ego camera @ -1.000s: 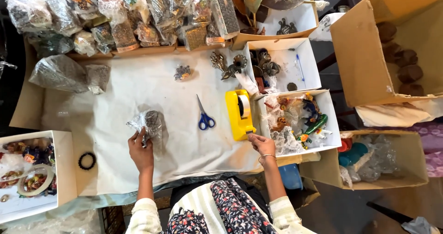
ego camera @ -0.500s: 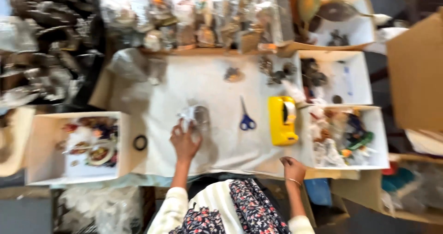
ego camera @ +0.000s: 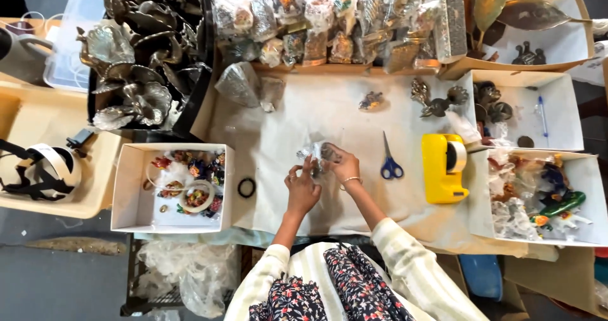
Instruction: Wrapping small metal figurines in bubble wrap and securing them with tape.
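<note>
A crowded table seen from above, ringed by boxes and a grey floor.

The table point(ego camera: 354, 106) is covered with a sheet of white paper, creased in places. It is hemmed in by open cardboard boxes: a white-lined box point(ego camera: 130, 188) at the left edge, two white boxes point(ego camera: 563, 99) stacked along the right, and a brown box point(ego camera: 525, 64) at the top right corner. A beige plastic tray point(ego camera: 38, 125) is set further left, with a clear plastic tub point(ego camera: 82, 17) beyond it. A grey floor point(ego camera: 57, 283) is seen at the lower left, and a black crate point(ego camera: 133, 276) stands under the table's edge. Even, soft light falls over everything, with only faint shadows.
</note>
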